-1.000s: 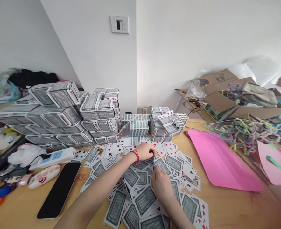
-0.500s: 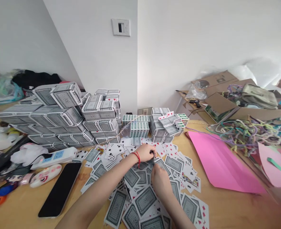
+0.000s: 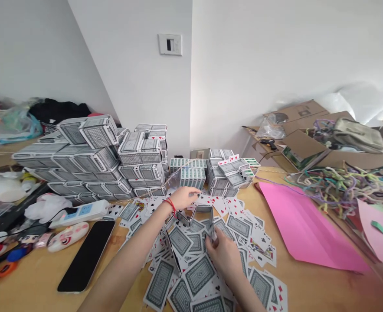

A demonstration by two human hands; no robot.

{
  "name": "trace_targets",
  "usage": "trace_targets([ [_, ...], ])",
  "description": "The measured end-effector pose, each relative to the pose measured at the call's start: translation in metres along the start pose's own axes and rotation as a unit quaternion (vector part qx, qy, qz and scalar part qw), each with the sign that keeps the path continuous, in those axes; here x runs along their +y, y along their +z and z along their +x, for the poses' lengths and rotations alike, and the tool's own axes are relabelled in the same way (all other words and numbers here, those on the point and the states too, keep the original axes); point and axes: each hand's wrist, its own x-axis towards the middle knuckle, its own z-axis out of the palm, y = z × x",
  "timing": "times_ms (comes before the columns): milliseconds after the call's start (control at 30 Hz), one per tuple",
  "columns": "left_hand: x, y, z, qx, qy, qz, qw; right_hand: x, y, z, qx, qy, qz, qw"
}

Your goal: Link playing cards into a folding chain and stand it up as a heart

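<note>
A strip of folded playing cards (image 3: 204, 209) stands on edge in a zigzag, among loose cards in the middle of the table. My left hand (image 3: 185, 198), with a red string at the wrist, hovers over the strip's left part; its fingers stretch to the right and no card shows in them. My right hand (image 3: 224, 251) pinches the strip's near right end between thumb and fingers. Around both hands lie scattered playing cards (image 3: 198, 273), some face down, some face up. Another folded card edge (image 3: 173, 251) stands beside my left forearm.
Stacked card-covered blocks (image 3: 93, 160) rise at the back left, with smaller stacks (image 3: 224, 173) at the back middle. A phone (image 3: 86, 255) and power strip (image 3: 82, 213) lie left. Pink paper (image 3: 308, 229), tangled pipe cleaners (image 3: 344, 184) and a cardboard box (image 3: 350, 158) are right.
My left hand has let go of the folded card and moved up and left. My right hand has shifted slightly down and right, and the upright card strip now shows between them.
</note>
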Motion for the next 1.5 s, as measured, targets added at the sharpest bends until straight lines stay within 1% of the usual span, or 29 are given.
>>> trace_targets([
  [33,-0.007,-0.008,-0.007,0.021,-0.046,0.056,0.997,0.002,-0.001,-0.002,-0.004,0.004,0.018,1.000],
  [133,-0.034,-0.028,-0.036,0.052,-0.141,0.117,0.982,0.008,-0.006,-0.008,-0.004,0.012,0.058,0.998],
  [267,-0.074,-0.044,-0.083,0.076,-0.266,0.186,0.943,0.008,-0.018,-0.014,0.008,0.002,0.092,0.996],
  [333,-0.091,-0.047,-0.101,0.079,-0.308,0.209,0.925,0.006,-0.023,-0.016,0.006,-0.003,0.108,0.994],
  [433,-0.108,-0.047,-0.119,0.068,-0.348,0.232,0.906,0.005,-0.027,-0.017,0.001,-0.004,0.130,0.992],
  [467,-0.111,-0.047,-0.122,0.062,-0.356,0.230,0.904,0.005,-0.027,-0.017,0.002,-0.005,0.136,0.991],
  [533,-0.113,-0.046,-0.127,0.070,-0.355,0.224,0.905,0.006,-0.027,-0.017,0.010,-0.011,0.145,0.989],
  [633,-0.107,-0.044,-0.130,0.108,-0.328,0.228,0.910,0.009,-0.025,-0.018,0.030,-0.009,0.147,0.989],
  [700,-0.099,-0.043,-0.131,0.138,-0.297,0.238,0.914,0.011,-0.025,-0.018,0.038,0.003,0.148,0.988],
  [867,-0.075,-0.042,-0.130,0.161,-0.246,0.250,0.922,0.017,-0.025,-0.017,0.048,0.055,0.166,0.983],
  [933,-0.064,-0.045,-0.129,0.181,-0.231,0.229,0.928,0.019,-0.026,-0.017,0.056,0.062,0.184,0.979],
  [1000,-0.049,-0.050,-0.127,0.193,-0.197,0.153,0.949,0.020,-0.027,-0.018,0.063,0.069,0.204,0.974],
  [1033,-0.040,-0.053,-0.126,0.189,-0.170,0.091,0.963,0.019,-0.027,-0.018,0.066,0.076,0.218,0.971],
  [1067,-0.029,-0.055,-0.123,0.175,-0.128,0.032,0.976,0.018,-0.028,-0.018,0.067,0.083,0.236,0.966],
  [1133,-0.004,-0.056,-0.116,0.116,-0.042,-0.041,0.992,0.012,-0.032,-0.016,0.063,0.092,0.288,0.951],
  [1200,0.022,-0.053,-0.106,0.054,0.031,-0.073,0.995,0.001,-0.037,-0.013,0.044,0.083,0.355,0.930],
  [1233,0.034,-0.050,-0.099,0.020,0.063,-0.082,0.994,-0.006,-0.040,-0.010,0.025,0.070,0.389,0.918],
  [1300,0.053,-0.041,-0.086,-0.042,0.118,-0.092,0.988,-0.018,-0.048,-0.006,-0.029,0.051,0.466,0.883],
  [1333,0.060,-0.035,-0.080,-0.056,0.137,-0.083,0.985,-0.023,-0.051,-0.004,-0.055,0.043,0.492,0.868],
  [1400,0.068,-0.024,-0.069,-0.060,0.158,-0.059,0.984,-0.028,-0.056,0.000,-0.072,0.042,0.533,0.842],
  [1433,0.070,-0.019,-0.064,-0.059,0.167,-0.051,0.983,-0.027,-0.058,0.002,-0.072,0.045,0.544,0.835],
  [1500,0.072,-0.011,-0.057,-0.051,0.182,-0.046,0.981,-0.022,-0.060,0.005,-0.060,0.049,0.553,0.829],
])
